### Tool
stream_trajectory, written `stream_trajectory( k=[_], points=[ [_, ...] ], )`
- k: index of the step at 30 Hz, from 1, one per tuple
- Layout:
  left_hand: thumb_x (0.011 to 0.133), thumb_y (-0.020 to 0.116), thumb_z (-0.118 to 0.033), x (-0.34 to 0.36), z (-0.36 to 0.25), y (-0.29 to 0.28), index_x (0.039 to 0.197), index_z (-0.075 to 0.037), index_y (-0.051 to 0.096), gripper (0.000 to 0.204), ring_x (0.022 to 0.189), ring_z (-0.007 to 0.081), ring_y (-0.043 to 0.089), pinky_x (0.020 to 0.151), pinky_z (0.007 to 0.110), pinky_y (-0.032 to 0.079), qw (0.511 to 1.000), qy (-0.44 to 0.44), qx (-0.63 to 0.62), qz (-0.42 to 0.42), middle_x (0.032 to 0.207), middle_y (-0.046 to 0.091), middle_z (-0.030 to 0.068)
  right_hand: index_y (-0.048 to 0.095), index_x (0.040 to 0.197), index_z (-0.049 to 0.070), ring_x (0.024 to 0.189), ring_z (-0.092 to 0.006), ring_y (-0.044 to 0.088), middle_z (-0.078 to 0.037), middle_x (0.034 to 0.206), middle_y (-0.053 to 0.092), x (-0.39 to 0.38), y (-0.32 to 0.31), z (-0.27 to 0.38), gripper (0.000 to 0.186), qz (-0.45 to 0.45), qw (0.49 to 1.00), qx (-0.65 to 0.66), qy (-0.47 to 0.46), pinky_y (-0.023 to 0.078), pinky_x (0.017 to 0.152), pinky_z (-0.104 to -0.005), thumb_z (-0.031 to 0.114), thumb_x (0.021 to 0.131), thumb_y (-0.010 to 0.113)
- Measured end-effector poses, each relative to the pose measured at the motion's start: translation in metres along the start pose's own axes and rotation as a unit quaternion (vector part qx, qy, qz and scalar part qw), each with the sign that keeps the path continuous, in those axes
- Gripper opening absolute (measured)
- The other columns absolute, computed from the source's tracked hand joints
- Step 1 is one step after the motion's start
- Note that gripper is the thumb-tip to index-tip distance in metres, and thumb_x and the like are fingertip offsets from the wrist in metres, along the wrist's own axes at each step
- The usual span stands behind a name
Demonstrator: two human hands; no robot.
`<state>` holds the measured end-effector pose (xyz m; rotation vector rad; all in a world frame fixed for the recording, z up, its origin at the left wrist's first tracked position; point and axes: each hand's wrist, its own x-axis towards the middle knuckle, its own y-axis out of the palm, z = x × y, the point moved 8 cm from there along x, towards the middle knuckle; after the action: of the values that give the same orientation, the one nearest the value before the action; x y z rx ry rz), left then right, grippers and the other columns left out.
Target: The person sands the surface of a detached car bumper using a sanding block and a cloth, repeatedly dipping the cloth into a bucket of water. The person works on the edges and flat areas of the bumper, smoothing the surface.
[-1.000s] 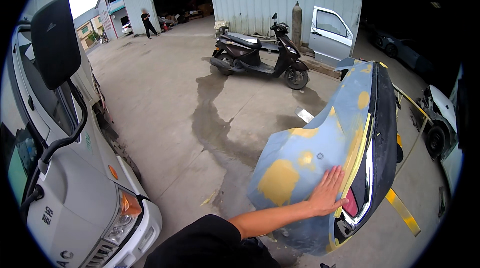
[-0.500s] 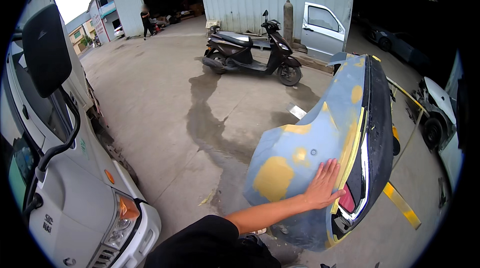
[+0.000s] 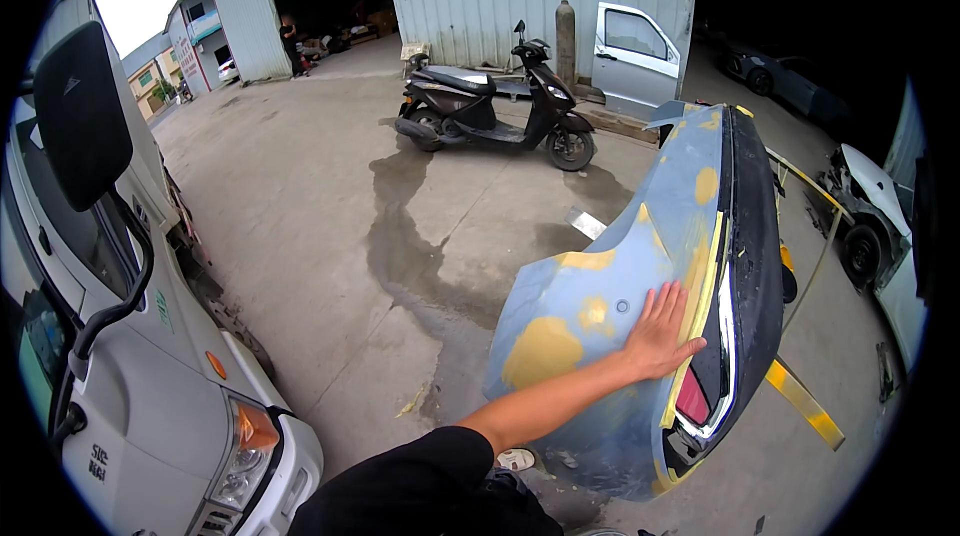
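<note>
My left hand (image 3: 657,334) lies flat on a blue-grey car bumper panel (image 3: 550,321) with mustard-yellow patches, fingers extended and slightly apart, thumb out to the right. The palm touches the surface beside a yellow taped strip (image 3: 708,283) along the dark trim (image 3: 750,266). Below the hand, a red lamp piece (image 3: 694,396) with a chrome border sits in the trim. My right hand is not in view.
A yellow metal stand (image 3: 805,406) supports the panel. A white truck (image 3: 170,396) stands close on the left, a scooter (image 3: 505,126) behind. A loose silver door (image 3: 635,76) leans by a gas cylinder (image 3: 565,46). A person (image 3: 292,44) stands far off; damaged car (image 3: 850,206) at right.
My left hand has slid upward along the panel beside the taped strip, still flat. The view has shifted slightly, so the scooter and panel appear a little further left and higher.
</note>
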<state>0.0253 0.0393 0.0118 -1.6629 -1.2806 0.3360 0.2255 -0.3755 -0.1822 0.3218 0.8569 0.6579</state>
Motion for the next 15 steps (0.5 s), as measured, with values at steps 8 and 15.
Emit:
stream_trajectory(
  k=[8, 15],
  points=[
    [0.099, 0.040, -0.064, -0.029, -0.007, 0.005, 0.153, 0.014, 0.014, 0.099, 0.153, 0.0430, 0.006, 0.124, 0.053, 0.003, 1.000, 0.017, -0.004, -0.020, 0.161, 0.014, 0.0322, 0.061, 0.125, -0.011, 0.092, -0.0309, 0.066, -0.021, 0.111, 0.068, 0.006, 0.003, 0.001, 0.046, 0.053, 0.998, 0.025, -0.002, 0.058, 0.078, -0.0422, 0.024, 0.098, 0.048],
    [0.099, 0.042, -0.063, -0.051, -0.011, 0.006, 0.154, 0.013, 0.013, 0.098, 0.153, 0.0432, 0.006, 0.124, 0.053, 0.003, 0.999, 0.035, -0.011, -0.039, 0.162, 0.012, 0.0318, 0.057, 0.129, -0.012, 0.104, -0.0318, 0.064, -0.023, 0.119, 0.066, -0.002, 0.017, 0.005, 0.046, 0.066, 0.997, 0.028, 0.007, 0.054, 0.092, -0.0418, 0.022, 0.097, 0.050]
  ],
)
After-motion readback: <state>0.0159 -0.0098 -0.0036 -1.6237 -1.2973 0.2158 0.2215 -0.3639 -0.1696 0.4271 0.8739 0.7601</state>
